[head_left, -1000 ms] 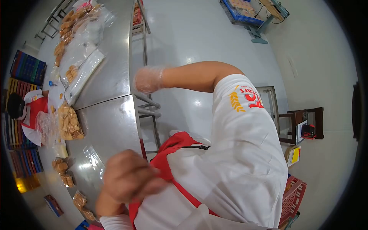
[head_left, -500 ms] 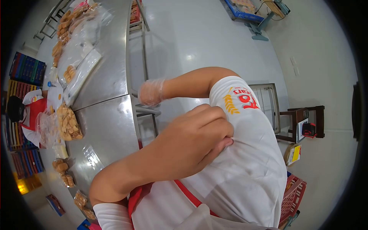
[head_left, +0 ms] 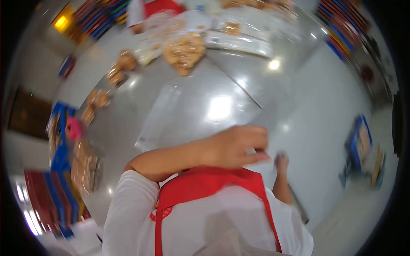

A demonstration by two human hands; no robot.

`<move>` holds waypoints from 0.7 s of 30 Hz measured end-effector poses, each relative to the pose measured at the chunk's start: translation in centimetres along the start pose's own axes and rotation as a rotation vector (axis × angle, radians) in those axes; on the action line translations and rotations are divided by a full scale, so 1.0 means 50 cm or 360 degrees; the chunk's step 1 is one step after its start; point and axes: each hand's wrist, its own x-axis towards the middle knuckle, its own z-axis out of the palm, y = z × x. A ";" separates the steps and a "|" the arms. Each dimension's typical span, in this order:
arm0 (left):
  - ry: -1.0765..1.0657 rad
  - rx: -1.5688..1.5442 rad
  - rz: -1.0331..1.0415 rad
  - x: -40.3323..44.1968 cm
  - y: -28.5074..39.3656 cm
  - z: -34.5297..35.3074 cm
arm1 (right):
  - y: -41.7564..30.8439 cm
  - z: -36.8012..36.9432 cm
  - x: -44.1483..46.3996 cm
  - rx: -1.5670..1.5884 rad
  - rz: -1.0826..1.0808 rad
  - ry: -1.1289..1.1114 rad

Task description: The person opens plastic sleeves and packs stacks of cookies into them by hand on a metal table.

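Note:
My left hand (head_left: 240,146) is held across the front of my red apron (head_left: 205,183), bare, with fingers curled and a gap between thumb and fingertips. Nothing shows in it. My right hand (head_left: 281,161) hangs beyond my right side, below the table edge; it is small and smeared, so its fingers cannot be made out. Ahead of my left hand lies a flat clear plastic bag (head_left: 159,113) on the steel table (head_left: 192,123). Farther off stands a clear bag of brown baked pieces (head_left: 183,51).
Packs of bread (head_left: 121,68) line the table's left side. A person in a red apron (head_left: 162,7) is across the table, near stacked plastic bags (head_left: 239,42). Coloured crates (head_left: 51,196) stand at the lower left, and a blue tray (head_left: 361,138) is at the right.
My view has swung toward the table. My left hand has let go of my right sleeve and moved in front of my apron. My right arm has lowered to my side.

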 end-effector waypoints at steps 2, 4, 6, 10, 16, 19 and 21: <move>0.0549 0.0439 -0.0387 -0.105 -0.069 -0.050 | 0.256 0.040 -0.058 -0.0749 -0.0200 -0.0213; 0.1020 0.1177 -0.0999 -0.240 -0.162 -0.099 | 0.288 0.038 -0.118 -0.0781 0.0145 -0.0499; 0.1039 0.1825 -0.1696 -0.352 -0.216 -0.114 | 0.285 0.038 -0.136 -0.0830 0.0242 -0.0639; 0.0986 0.1905 -0.1800 -0.460 -0.306 -0.042 | 0.228 0.013 -0.082 -0.0883 0.0096 -0.0653; 0.1193 0.1709 -0.1616 -0.517 -0.367 -0.047 | -0.216 -0.027 0.128 0.0462 -0.0612 0.0292; 0.1325 0.1619 -0.1666 -0.511 -0.341 -0.049 | -0.522 -0.016 0.049 0.0701 -0.1194 0.0301; 0.1410 0.1841 -0.1756 -0.483 -0.294 -0.041 | -0.639 0.051 0.008 0.0654 -0.1484 0.0219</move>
